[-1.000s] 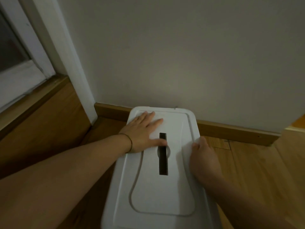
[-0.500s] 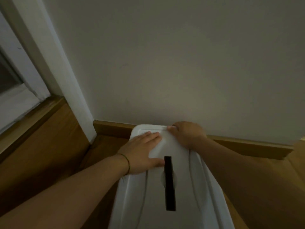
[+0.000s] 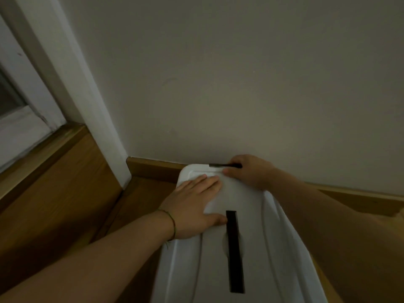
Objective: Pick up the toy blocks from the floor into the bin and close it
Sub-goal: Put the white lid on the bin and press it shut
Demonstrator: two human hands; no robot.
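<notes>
The bin (image 3: 284, 248) stands on the wooden floor (image 3: 65, 204) with its far end just beside the baseboard (image 3: 153, 166), in the corner under the wall (image 3: 240, 84). Its white lid (image 3: 209, 270) lies on top and covers it, with a long black slot (image 3: 235, 252) running down the middle. The left hand (image 3: 194, 206) lies flat on the far left part of the lid, fingers straight and close together, pointing toward the wall, with the thumb tip touching the near end of the slot. A thin band (image 3: 172, 224) circles that wrist. The right hand (image 3: 249, 171) grips the far edge of the lid, thumb on top and fingers curled over the rim toward the wall. A short dark strip (image 3: 225, 165) shows at that rim by the fingers; what it is cannot be told. To the left, white trim (image 3: 87, 95) runs down to the floor beside a window frame (image 3: 21, 127).
</notes>
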